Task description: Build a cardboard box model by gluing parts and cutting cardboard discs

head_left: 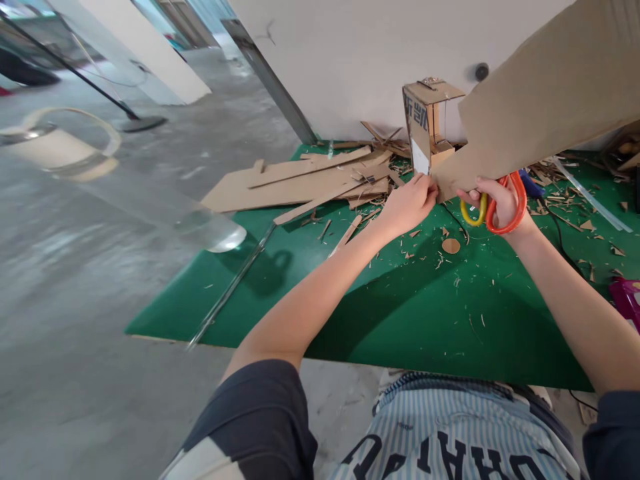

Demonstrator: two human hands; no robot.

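Observation:
A large brown cardboard sheet (540,100) slants up to the right above the table. My left hand (410,203) pinches its lower left corner between thumb and fingers. In my right hand (503,200) is a pair of scissors (521,207) with one orange-red and one yellow handle loop. The fingers pass through the loops, and the thumb lies along the sheet's lower edge. I cannot see the blades. Just behind my left hand stands a small cardboard frame (419,120) with dark printed characters on its side.
Cardboard strips (300,183) and many scraps lie across the green tabletop (430,327). A clear tube-like container (175,207) with a ring handle is at the left edge. A round cardboard disc (451,246), a black cable (560,233) and a magenta object (625,300) lie rightward.

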